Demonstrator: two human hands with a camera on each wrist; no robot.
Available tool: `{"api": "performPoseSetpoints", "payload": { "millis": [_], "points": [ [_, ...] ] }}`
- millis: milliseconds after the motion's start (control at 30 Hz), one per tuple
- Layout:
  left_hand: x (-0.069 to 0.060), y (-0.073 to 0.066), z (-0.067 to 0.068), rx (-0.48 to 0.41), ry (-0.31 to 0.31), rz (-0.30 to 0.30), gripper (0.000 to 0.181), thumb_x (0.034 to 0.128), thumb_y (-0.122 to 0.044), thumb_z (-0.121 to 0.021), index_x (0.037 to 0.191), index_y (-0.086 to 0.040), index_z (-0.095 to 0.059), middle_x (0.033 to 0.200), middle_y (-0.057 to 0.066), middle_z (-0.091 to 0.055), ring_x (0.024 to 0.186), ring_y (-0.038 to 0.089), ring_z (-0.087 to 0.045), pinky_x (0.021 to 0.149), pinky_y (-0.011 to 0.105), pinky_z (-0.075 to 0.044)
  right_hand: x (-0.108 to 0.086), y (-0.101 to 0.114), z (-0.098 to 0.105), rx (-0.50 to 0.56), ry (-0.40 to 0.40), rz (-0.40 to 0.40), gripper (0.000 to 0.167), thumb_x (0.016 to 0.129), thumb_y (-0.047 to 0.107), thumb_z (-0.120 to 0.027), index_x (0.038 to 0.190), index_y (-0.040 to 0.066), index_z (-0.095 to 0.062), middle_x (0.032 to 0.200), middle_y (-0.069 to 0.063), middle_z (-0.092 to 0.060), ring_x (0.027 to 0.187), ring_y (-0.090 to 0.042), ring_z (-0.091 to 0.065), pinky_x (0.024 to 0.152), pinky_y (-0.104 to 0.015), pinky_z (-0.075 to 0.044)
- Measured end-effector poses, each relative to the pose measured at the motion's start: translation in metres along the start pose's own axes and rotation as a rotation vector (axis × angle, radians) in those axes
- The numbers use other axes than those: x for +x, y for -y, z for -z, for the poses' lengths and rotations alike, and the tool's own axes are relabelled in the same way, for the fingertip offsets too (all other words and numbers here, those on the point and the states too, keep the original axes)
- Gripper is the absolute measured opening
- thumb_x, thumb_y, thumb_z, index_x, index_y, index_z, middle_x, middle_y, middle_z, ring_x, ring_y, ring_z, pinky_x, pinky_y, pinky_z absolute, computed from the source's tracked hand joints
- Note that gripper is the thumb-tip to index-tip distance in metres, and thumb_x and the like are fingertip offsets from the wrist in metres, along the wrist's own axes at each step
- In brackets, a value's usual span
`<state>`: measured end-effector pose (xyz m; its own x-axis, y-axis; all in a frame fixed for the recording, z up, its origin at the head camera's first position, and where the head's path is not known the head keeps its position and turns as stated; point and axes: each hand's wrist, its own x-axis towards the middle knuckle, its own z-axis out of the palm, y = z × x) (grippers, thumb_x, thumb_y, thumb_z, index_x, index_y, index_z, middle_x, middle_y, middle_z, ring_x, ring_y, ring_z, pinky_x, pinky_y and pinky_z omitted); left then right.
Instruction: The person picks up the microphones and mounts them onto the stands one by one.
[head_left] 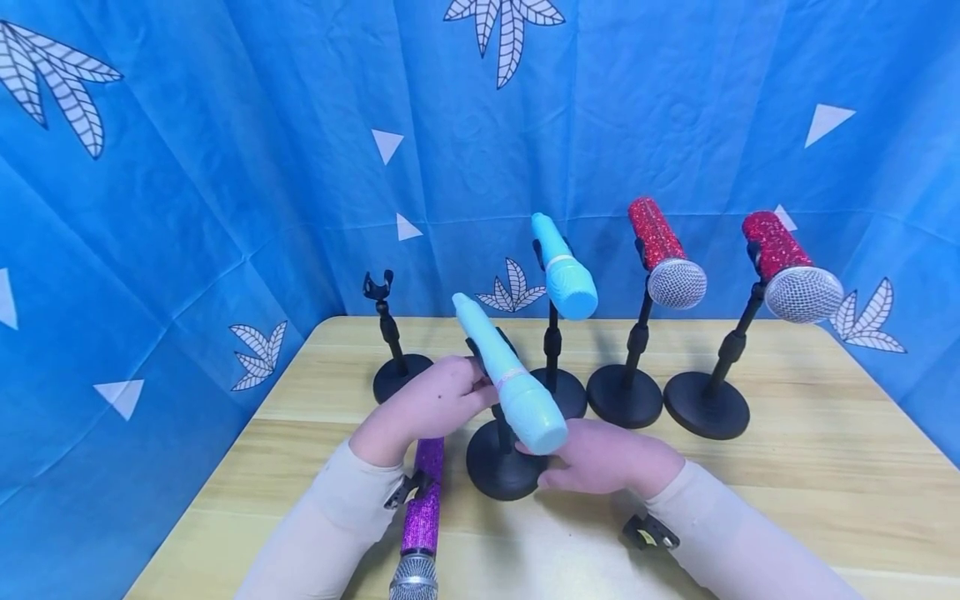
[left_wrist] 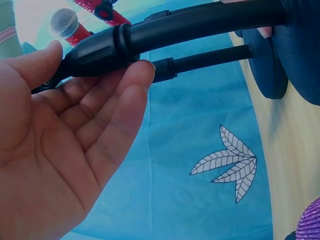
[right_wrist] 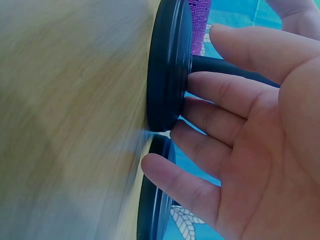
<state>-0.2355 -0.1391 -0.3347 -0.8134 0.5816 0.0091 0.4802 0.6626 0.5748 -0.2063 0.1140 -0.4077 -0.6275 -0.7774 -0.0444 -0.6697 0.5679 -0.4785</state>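
Observation:
A light blue microphone [head_left: 517, 396] rests tilted in the clip of the nearest black microphone stand [head_left: 495, 467]. Just under that clip, my left hand [head_left: 438, 396] holds the stand's upper part, thumb on one side and fingers on the other; the left wrist view shows this grip on the black pole [left_wrist: 200, 30]. Down by the round base [right_wrist: 167, 70], my right hand [right_wrist: 255, 125] has its fingers extended, with fingertips at the base's upper face. A purple glittery microphone [head_left: 423, 517] lies on the table beside my left forearm, partly hidden by it.
At the back left stands a black stand [head_left: 390, 333] with a bare clip. Behind my hands, another light blue microphone [head_left: 566, 279], a red glittery microphone [head_left: 660, 237] and a darker red one [head_left: 783, 254] sit on stands. Blue curtain [head_left: 300, 125] surrounds the wooden table [head_left: 825, 483].

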Motion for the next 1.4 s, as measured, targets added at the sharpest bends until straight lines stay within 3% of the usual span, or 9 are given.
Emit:
{"api": "performPoseSetpoints", "payload": {
  "millis": [67,133,233,333,467,767,967,1100,1400],
  "points": [
    [-0.0004,0.0009,0.0004,0.007,0.011,-0.007,0.021,0.1034,-0.021,-0.055,0.109,-0.009,-0.071,0.073,-0.002,-0.057,0.062,0.014,-0.052,0.063,0.034,-0.048,0.0012,0.0001,0.0007,-0.026,-0.006,0.029,0.037,0.093,0.029,-0.072,0.127,0.016,-0.068,0.115,0.003,-0.069,0.096,-0.009,-0.062,0.088,-0.033,-0.052],
    [-0.0008,0.0017,0.0013,0.015,0.023,-0.017,0.021,0.1025,-0.016,-0.053,0.108,-0.007,-0.071,0.073,-0.002,-0.056,0.061,0.014,-0.052,0.062,0.033,-0.047,0.0027,0.0,0.0009,-0.044,-0.005,0.059,0.035,0.094,0.027,-0.071,0.126,0.015,-0.068,0.117,0.003,-0.069,0.101,-0.011,-0.064,0.091,-0.034,-0.052],
    [-0.0017,0.0026,0.0035,0.034,0.037,-0.041,0.018,0.0989,-0.011,-0.054,0.104,-0.005,-0.071,0.071,-0.001,-0.055,0.06,0.014,-0.051,0.059,0.032,-0.047,0.0042,0.0004,0.001,-0.042,0.009,0.082,0.044,0.095,0.025,-0.068,0.139,0.018,-0.063,0.141,0.0,-0.059,0.127,-0.016,-0.057,0.105,-0.037,-0.045],
    [-0.0028,0.0031,0.0058,0.043,0.039,-0.05,0.015,0.0959,-0.01,-0.058,0.103,-0.008,-0.071,0.07,-0.003,-0.057,0.06,0.012,-0.052,0.059,0.032,-0.047,0.0051,-0.0001,0.0008,-0.029,0.02,0.075,0.048,0.096,0.025,-0.067,0.143,0.018,-0.06,0.148,-0.001,-0.053,0.135,-0.019,-0.05,0.109,-0.038,-0.041],
    [-0.0036,0.0031,0.0073,0.046,0.03,-0.043,0.011,0.0974,-0.014,-0.06,0.1,-0.011,-0.071,0.067,-0.004,-0.055,0.059,0.012,-0.051,0.058,0.032,-0.047,0.0055,-0.0014,0.0002,-0.035,0.018,0.07,0.044,0.096,0.026,-0.068,0.139,0.019,-0.063,0.142,0.002,-0.058,0.129,-0.016,-0.055,0.106,-0.037,-0.044],
    [-0.0043,0.0034,0.0037,0.062,0.028,-0.03,0.016,0.1004,-0.018,-0.06,0.107,-0.009,-0.072,0.073,-0.003,-0.057,0.06,0.011,-0.049,0.06,0.031,-0.047,0.0048,-0.0035,-0.0028,-0.019,0.009,0.046,0.025,0.094,0.028,-0.072,0.116,0.016,-0.07,0.111,0.007,-0.068,0.092,-0.006,-0.061,0.087,-0.032,-0.052],
    [-0.0046,0.0035,0.0032,0.048,0.021,-0.024,0.021,0.1018,-0.018,-0.059,0.115,-0.009,-0.072,0.089,-0.004,-0.067,0.073,0.012,-0.057,0.071,0.032,-0.05,0.0056,-0.0052,-0.0032,0.002,0.008,0.045,0.026,0.093,0.028,-0.072,0.116,0.017,-0.07,0.109,0.009,-0.068,0.09,-0.006,-0.06,0.087,-0.031,-0.052],
    [-0.004,0.0032,0.0036,0.025,0.032,-0.021,0.02,0.1025,-0.018,-0.057,0.109,-0.009,-0.073,0.075,-0.003,-0.062,0.061,0.012,-0.052,0.063,0.033,-0.048,0.0051,-0.0062,-0.0027,0.0,0.011,0.054,0.025,0.094,0.029,-0.071,0.116,0.017,-0.071,0.109,0.009,-0.068,0.089,-0.006,-0.061,0.087,-0.031,-0.052],
    [-0.0031,0.0016,0.0046,0.05,0.024,0.004,0.018,0.1016,-0.02,-0.057,0.106,-0.01,-0.071,0.073,-0.003,-0.059,0.061,0.013,-0.052,0.061,0.033,-0.048,0.0043,-0.008,-0.0011,-0.008,0.011,0.072,0.029,0.095,0.029,-0.069,0.123,0.019,-0.07,0.12,0.009,-0.067,0.101,-0.006,-0.063,0.093,-0.032,-0.051]
  ]
}}
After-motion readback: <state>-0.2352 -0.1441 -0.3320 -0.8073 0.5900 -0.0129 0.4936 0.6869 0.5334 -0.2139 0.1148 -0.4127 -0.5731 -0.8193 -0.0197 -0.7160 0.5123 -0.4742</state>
